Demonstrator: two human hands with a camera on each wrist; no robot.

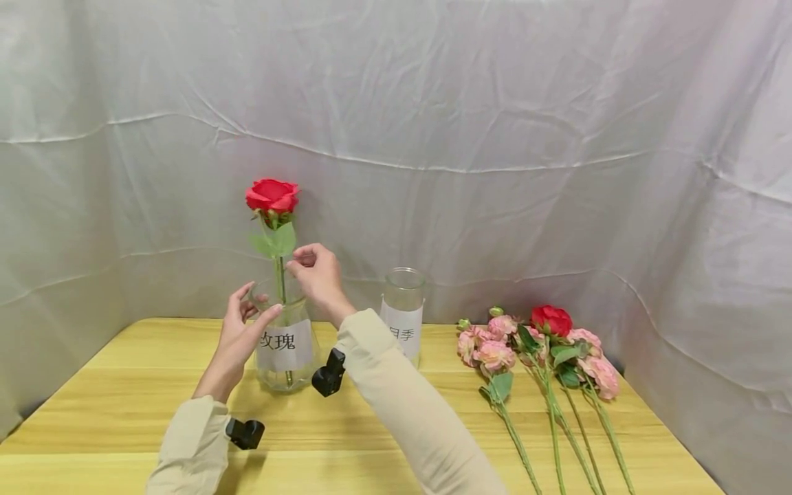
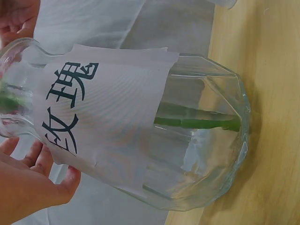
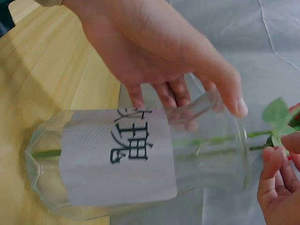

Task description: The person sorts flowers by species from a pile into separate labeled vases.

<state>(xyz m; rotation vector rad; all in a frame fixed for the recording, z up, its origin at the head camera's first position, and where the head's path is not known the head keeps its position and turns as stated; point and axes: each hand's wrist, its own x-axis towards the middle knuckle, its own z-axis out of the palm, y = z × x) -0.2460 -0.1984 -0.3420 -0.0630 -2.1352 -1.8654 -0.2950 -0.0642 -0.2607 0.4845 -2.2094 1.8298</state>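
Observation:
A red rose (image 1: 272, 197) stands upright in a clear glass vase (image 1: 269, 377) with a white paper label (image 1: 284, 347). Its stem reaches down inside to near the base. My left hand (image 1: 238, 337) grips the vase at its neck, thumb on the near side and fingers behind the glass. Above the rim, my right hand (image 1: 318, 275) pinches the rose's stem just below the green leaves (image 1: 283, 239). In the right wrist view two stems pass through the vase mouth, and the fingertips sit right beside a leaf (image 3: 275, 112).
A second, narrower labelled glass vase (image 1: 405, 282) stands to the right, partly behind the right sleeve (image 1: 396, 392). Pink flowers (image 1: 495, 355) and another red rose (image 1: 552, 320) lie on the wooden table (image 1: 328, 447) at right. Grey cloth (image 1: 396, 137) hangs behind.

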